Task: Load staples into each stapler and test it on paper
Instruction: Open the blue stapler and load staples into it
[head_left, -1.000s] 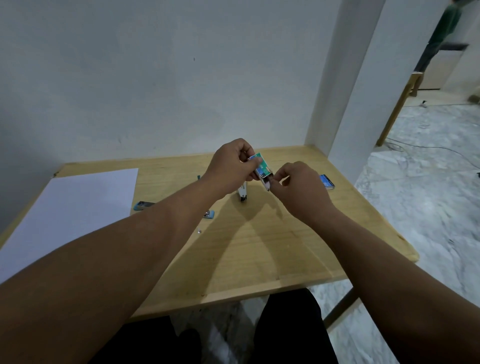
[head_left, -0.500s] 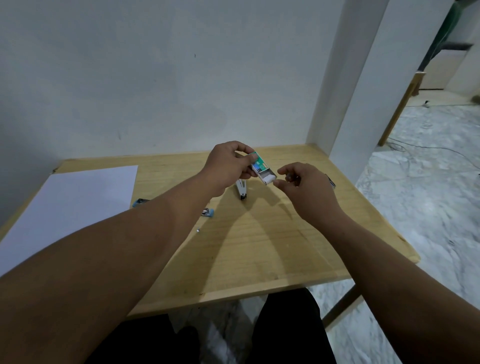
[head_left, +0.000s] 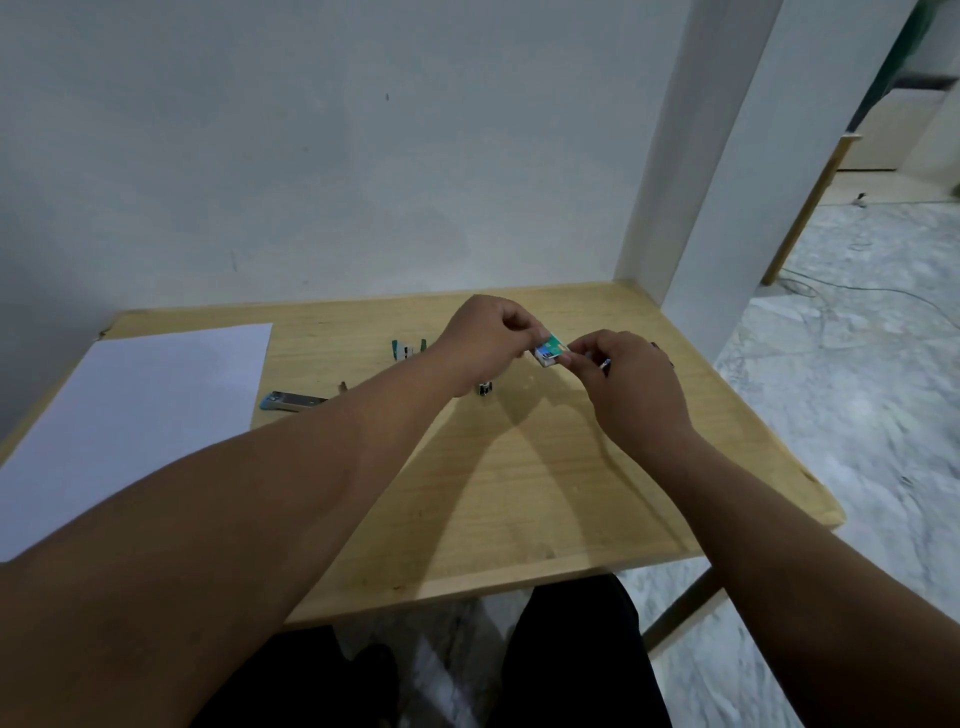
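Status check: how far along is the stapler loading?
Done: nothing shows as finished; the white paper lies flat, with no staple mark I can make out.
In hand: the left hand holds the small staple box, and the right hand pinches at its open end.
Left: the blue stapler lies untouched beside the paper, and a green one further back; loading and testing remain.

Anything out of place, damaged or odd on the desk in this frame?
Nothing stands out. The left hand holds the small green staple box, the right hand pinches at its open end; the white paper sheet lies flat on the wooden table.
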